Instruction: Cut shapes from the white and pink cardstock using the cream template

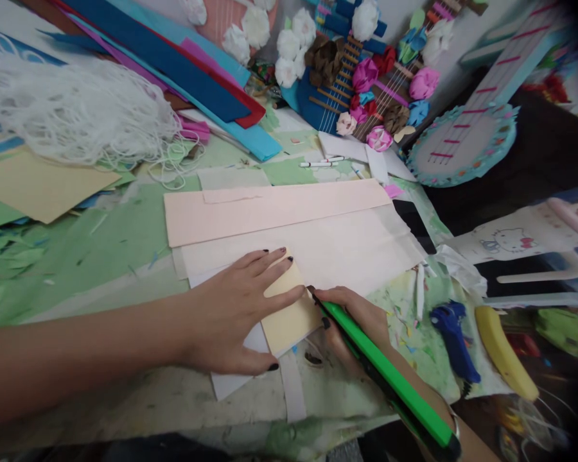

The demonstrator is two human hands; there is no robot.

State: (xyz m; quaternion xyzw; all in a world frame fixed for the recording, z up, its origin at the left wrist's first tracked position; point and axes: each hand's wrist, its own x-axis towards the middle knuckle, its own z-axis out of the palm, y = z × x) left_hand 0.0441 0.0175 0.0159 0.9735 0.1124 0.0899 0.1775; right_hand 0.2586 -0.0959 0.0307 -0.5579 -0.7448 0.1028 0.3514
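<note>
My left hand lies flat with spread fingers on a pale yellow card, pressing it onto white paper. In my right hand is a long green-and-black utility knife. Its dark tip meets the paper by the card's right edge, close to my left index finger. Beyond both hands, a large cream sheet is spread out, with a folded pale pink strip across its far side. A narrow whitish strip extends toward the table's near edge.
White string is heaped at left beside coloured paper. Handmade paper guitars with paper flowers stand at the back. A blue glue gun, a yellow banana-shaped case and a black phone-like slab lie to the right.
</note>
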